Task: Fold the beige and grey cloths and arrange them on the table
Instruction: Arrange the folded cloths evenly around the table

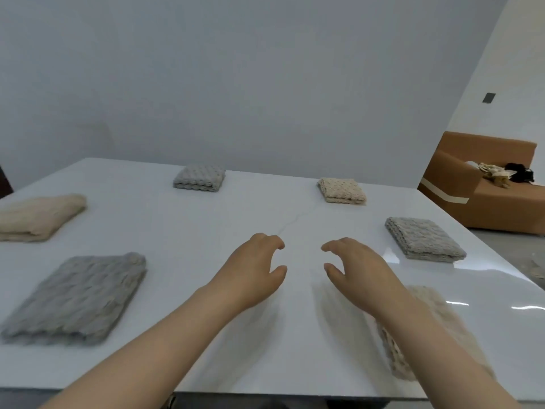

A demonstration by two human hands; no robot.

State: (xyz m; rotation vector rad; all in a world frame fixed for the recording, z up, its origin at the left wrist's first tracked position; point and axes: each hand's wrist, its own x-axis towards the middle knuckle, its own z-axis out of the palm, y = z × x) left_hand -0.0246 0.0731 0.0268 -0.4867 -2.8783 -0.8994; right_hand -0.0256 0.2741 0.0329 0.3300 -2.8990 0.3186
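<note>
left hand (250,273) and right hand (359,270) hover empty, loosely curled, over table (206,219) between folded cloths (76,296)

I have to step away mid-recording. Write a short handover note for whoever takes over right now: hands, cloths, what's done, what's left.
Hands: left hand and right hand are both empty, fingers loosely curled, over the middle of the table.
Cloths: six lie apart on the table: far grey cloth, right grey cloth, near-left grey cloth, far beige cloth, left beige cloth, and near-right beige cloth, partly under the right forearm.
Done: all appear folded and laid out.
Left: probably only checking the near-right beige cloth, which is blurred and half hidden.
</note>
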